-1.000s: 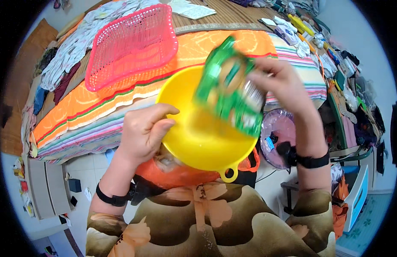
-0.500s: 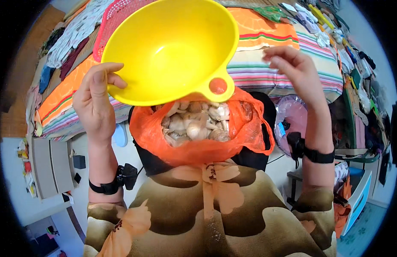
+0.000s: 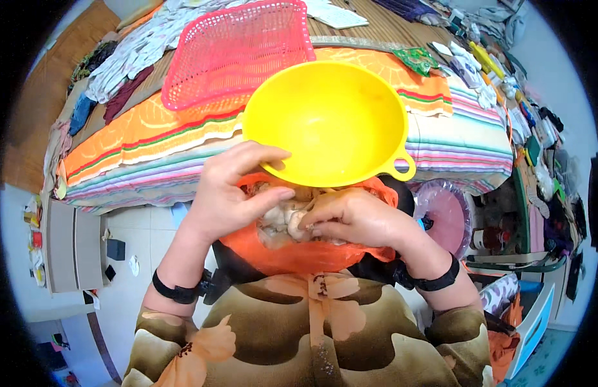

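A striped, orange-patterned cloth [image 3: 150,138] covered the surface ahead of you, with a pink plastic basket [image 3: 238,48] lying on it. The yellow bowl [image 3: 325,122] sat just above your lap, over the orange bag [image 3: 299,255]. Your left hand [image 3: 231,190] curled loosely at the bowl's near rim, fingers touching it. Your right hand [image 3: 354,216] was in the bag, fingers closed on a garlic bulb [image 3: 292,216].
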{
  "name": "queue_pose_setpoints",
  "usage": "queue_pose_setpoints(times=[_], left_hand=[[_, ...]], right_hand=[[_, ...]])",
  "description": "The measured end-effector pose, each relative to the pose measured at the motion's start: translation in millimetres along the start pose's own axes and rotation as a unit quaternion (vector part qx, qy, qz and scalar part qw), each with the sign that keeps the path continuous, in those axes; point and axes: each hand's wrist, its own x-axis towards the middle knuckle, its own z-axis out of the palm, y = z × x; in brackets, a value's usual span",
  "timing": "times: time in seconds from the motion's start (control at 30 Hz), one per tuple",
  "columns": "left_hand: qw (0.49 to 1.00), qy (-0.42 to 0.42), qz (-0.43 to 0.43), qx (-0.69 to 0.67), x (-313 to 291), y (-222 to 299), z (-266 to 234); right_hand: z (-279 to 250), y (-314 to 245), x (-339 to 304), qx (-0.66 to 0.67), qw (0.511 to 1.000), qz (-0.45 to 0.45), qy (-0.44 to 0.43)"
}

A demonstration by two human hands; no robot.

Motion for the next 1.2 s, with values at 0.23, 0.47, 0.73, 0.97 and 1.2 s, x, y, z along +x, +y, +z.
queue_pose_setpoints(times=[0.23,0.47,0.73,0.97,1.2], left_hand=[[0.987,-0.069,0.084,0.117,10.9,-26.1,34.4],[0.98,-0.045,0.092,0.17,17.6,-44.4,48.0],[0.975,-0.065,0.096,0.188,63.3,-52.4,50.4],[0.986,-0.045,0.089,0.132,51.5,-52.5,53.3],[0.988,-0.082,0.075,0.111,34.3,-41.1,46.6]], right_hand=[[-3.5,-9.4,-18.2,-0.059,0.993,-0.079,0.07],[-21.3,-18.5,-28.0,0.029,0.993,-0.03,0.114],[-30.6,-19.8,-16.9,-0.004,0.982,-0.07,0.177],[-34.8,-4.0,-24.9,0.013,0.97,-0.036,0.239],[-30.8,-3.6,-28.6,0.258,0.929,0.045,0.262]])
